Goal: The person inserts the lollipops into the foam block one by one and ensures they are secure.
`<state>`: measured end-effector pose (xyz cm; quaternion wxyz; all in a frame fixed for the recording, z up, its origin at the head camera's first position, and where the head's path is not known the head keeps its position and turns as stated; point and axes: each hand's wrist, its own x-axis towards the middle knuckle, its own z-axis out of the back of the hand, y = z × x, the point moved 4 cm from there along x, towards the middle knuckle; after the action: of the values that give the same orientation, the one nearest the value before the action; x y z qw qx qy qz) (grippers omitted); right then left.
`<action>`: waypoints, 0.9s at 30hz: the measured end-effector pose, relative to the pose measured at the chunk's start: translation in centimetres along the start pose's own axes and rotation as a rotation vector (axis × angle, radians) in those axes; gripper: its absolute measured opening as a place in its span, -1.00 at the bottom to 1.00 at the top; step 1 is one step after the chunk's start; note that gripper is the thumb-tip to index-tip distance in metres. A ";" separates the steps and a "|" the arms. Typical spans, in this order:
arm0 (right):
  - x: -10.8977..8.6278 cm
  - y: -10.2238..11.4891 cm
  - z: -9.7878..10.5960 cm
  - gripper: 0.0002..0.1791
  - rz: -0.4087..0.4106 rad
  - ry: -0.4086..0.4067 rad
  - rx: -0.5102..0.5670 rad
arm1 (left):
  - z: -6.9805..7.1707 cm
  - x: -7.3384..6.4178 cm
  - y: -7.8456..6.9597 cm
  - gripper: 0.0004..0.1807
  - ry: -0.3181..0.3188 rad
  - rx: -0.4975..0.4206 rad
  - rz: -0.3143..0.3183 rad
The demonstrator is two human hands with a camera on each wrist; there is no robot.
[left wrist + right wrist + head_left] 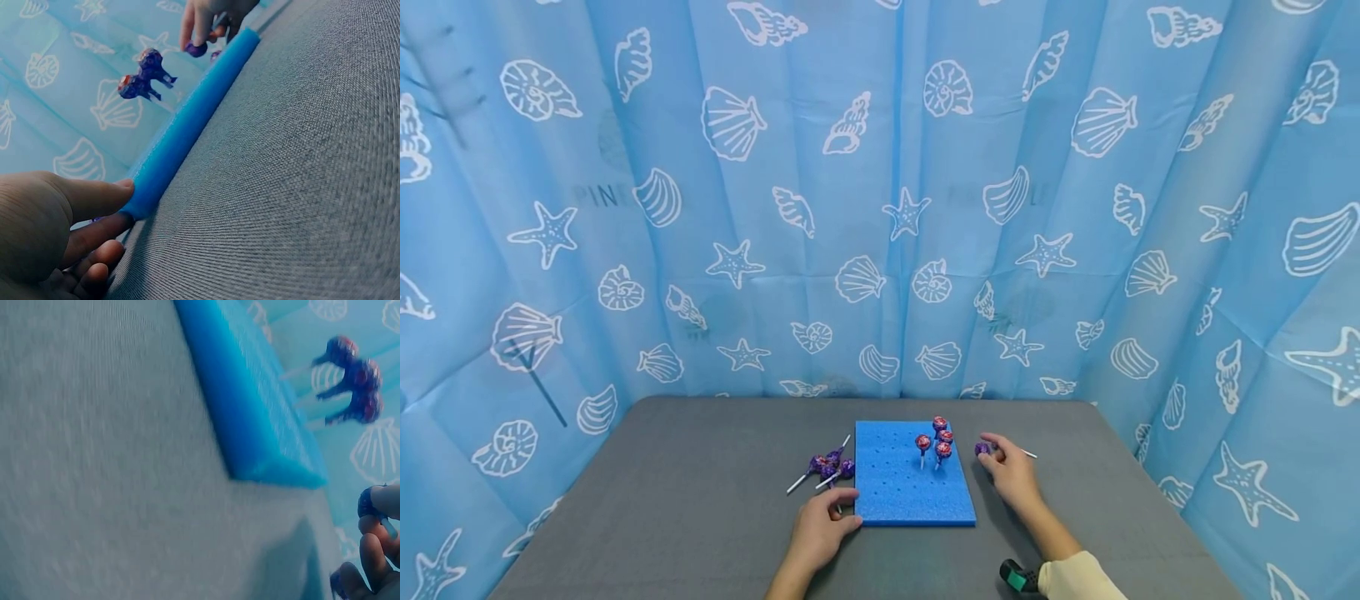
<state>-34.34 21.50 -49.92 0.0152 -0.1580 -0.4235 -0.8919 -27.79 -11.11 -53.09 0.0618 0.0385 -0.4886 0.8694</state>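
A blue foam board (902,492) with small holes lies on the table. Several lollipops (922,442) in red and purple wrappers stand upright in its right half. My left hand (822,527) touches the board's near left corner, its thumb and forefinger straight against the edge. Right of the board, my right hand (1011,477) pinches a purple lollipop (369,503) between thumb and fingers. Beside the lower fingers in the right wrist view shows a second purple lollipop (337,584), partly hidden by them.
Loose purple lollipops (829,463) with white sticks lie in a pile left of the board. The grey table (700,492) ends at a blue shell-print curtain (820,250) behind. A dark band (1019,577) sits at the right wrist.
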 end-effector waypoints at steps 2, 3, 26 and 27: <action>-0.2 0.6 0.0 -0.69 -0.002 -0.006 0.011 | 0.0 0.0 0.0 -0.65 -0.001 0.002 -0.004; -0.3 0.9 -0.1 -0.70 0.001 -0.006 0.021 | 0.0 0.0 0.0 -0.65 -0.002 0.003 -0.006; -1.3 3.8 0.0 -0.75 0.106 -0.207 0.251 | -0.1 0.1 0.1 -0.65 0.009 0.000 0.006; -1.3 3.9 0.0 -0.75 0.117 -0.207 0.240 | -0.1 0.1 0.1 -0.65 0.009 0.000 0.003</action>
<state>-32.47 18.85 -47.33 0.0419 -0.2705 -0.5166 -0.8113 -27.92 -11.10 -53.19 0.0626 0.0336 -0.4884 0.8697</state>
